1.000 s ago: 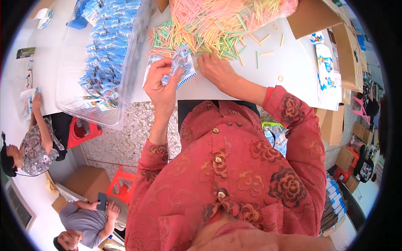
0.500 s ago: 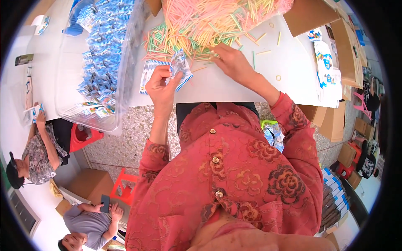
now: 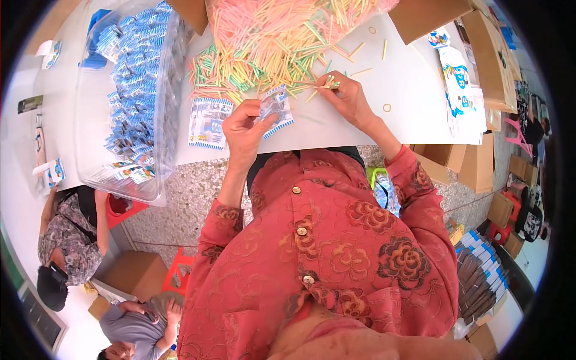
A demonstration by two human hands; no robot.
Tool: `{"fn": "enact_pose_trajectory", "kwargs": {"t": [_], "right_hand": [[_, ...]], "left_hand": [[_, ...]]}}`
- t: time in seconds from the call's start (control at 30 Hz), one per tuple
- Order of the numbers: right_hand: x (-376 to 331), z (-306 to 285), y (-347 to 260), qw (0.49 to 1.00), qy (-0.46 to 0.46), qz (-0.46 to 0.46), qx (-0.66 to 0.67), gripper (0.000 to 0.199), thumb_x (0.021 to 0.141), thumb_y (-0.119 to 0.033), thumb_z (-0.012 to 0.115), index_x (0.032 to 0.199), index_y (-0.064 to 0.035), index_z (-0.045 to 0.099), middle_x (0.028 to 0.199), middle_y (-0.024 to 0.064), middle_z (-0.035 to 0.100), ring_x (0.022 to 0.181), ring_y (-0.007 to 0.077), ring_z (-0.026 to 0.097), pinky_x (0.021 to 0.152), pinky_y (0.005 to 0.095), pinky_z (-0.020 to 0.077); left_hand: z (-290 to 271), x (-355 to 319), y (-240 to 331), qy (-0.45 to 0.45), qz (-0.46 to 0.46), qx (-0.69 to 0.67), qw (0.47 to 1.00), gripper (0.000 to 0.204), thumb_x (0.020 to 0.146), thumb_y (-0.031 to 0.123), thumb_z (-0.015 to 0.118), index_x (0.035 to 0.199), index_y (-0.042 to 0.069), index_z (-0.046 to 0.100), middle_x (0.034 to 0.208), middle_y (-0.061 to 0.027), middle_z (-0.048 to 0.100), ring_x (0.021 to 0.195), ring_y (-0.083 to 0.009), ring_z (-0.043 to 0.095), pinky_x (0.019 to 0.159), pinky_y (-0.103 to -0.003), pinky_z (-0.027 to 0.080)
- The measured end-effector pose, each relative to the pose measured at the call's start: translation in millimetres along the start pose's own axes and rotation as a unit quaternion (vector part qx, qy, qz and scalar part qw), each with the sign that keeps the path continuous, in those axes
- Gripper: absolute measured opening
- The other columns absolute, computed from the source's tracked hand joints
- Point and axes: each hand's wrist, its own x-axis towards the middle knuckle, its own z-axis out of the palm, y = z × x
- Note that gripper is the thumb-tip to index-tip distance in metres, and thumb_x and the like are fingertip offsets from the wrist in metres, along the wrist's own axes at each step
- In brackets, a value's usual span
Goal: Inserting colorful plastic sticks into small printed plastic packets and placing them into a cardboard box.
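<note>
Pinched in my left hand is a small clear packet with blue-striped edges, held up off the table. My right hand is closed on a little bunch of short, thin coloured sticks, their ends poking out past the fingertips. It is just right of a loose pile of yellow, green and pink sticks. Flat on the table beside my left hand lie more of the same packets.
A clear plastic bin on the left holds many blue-and-white packets. Behind the pile is a bag of pink sticks. Cardboard boxes and printed bags are at right. Two people sit at lower left.
My right hand has drawn away from the pile, with a bunch of sticks now showing in its fingers. My left hand still holds the packet. The view has shifted slightly.
</note>
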Motion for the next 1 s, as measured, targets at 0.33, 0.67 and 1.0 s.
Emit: {"fn": "enact_pose_trajectory", "kwargs": {"t": [0.33,0.67,1.0], "right_hand": [[22,-27,-26,0.991,0.085,-0.079,-0.07,0.009,0.082,-0.001,0.064,0.09,-0.0026,0.06,0.088,0.005,0.065,0.07,0.0132,0.061,0.057,0.0253,0.0478],[21,-15,-19,0.973,0.0,-0.191,-0.133,0.013,0.08,0.004,0.06,0.09,-0.0018,0.055,0.089,0.01,0.06,0.073,0.0218,0.059,0.058,0.0309,0.0481],[6,3,-14,0.994,-0.009,-0.1,-0.049,0.019,0.081,0.003,0.059,0.098,-0.0024,0.058,0.091,0.0115,0.061,0.081,0.0251,0.061,0.068,0.0313,0.0495]], "left_hand": [[0,12,-16,-0.03,0.024,0.016,0.999,0.013,0.074,-0.01,0.07,0.081,-0.002,0.062,0.087,-0.0053,0.063,0.08,-0.0104,0.056,0.073,-0.025,0.045],[-6,13,-16,0.037,-0.033,0.001,0.999,0.009,0.078,-0.007,0.068,0.081,-0.001,0.062,0.084,-0.0013,0.062,0.074,-0.0054,0.053,0.067,-0.02,0.044],[-2,7,-14,-0.028,0.015,-0.011,0.999,0.013,0.073,-0.012,0.069,0.079,-0.003,0.061,0.086,-0.006,0.063,0.079,-0.0102,0.056,0.071,-0.024,0.046]]}}
